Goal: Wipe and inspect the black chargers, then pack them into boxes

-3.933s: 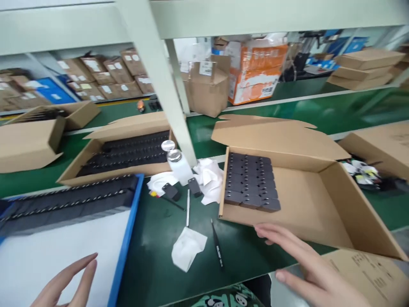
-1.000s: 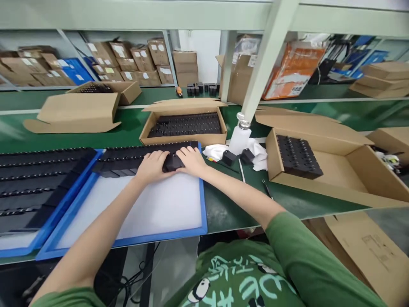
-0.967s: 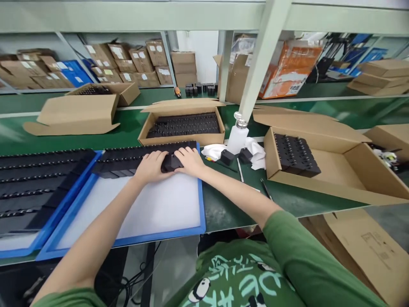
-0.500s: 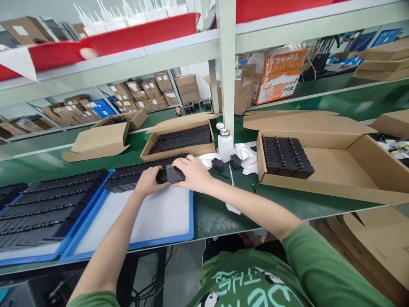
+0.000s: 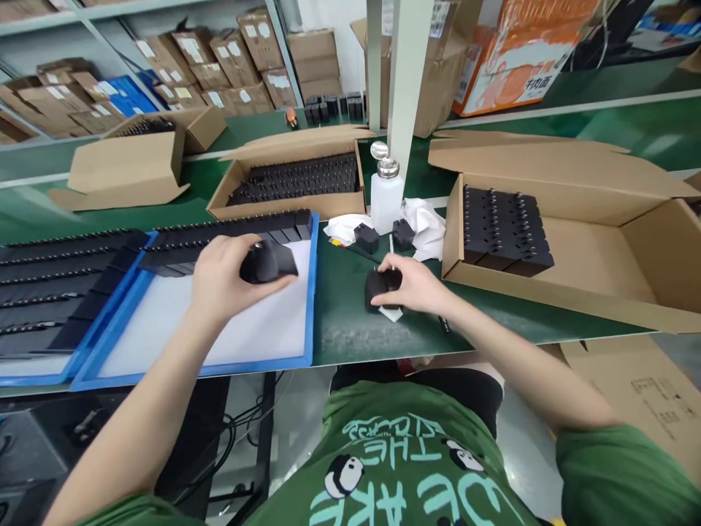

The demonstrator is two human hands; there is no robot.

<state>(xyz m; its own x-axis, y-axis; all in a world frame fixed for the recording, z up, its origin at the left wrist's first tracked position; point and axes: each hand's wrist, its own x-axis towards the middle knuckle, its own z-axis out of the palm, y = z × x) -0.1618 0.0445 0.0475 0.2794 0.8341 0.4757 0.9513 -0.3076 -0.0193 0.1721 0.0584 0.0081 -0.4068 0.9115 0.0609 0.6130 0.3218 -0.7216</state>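
Note:
My left hand (image 5: 222, 281) is closed round a black block part (image 5: 266, 264), held just above the white pad of the blue tray (image 5: 313, 292). A row of the same black parts (image 5: 230, 234) lies along the tray's far side. My right hand (image 5: 413, 285) grips another black part (image 5: 380, 285) over the green table, above a small white cloth (image 5: 391, 314). Two loose black parts (image 5: 366, 238) sit beside a white dispenser bottle (image 5: 385, 196).
An open cardboard box (image 5: 602, 256) at the right holds a stack of black parts (image 5: 501, 230). Another box of parts (image 5: 299, 179) stands behind the tray. A second blue tray (image 5: 60, 277) of parts lies at the left. A shelf post (image 5: 402, 80) rises behind the bottle.
My hands have come apart: the right hand has carried one black part off the tray to the green table, and the left hand keeps another over the pad. The camera has tilted down.

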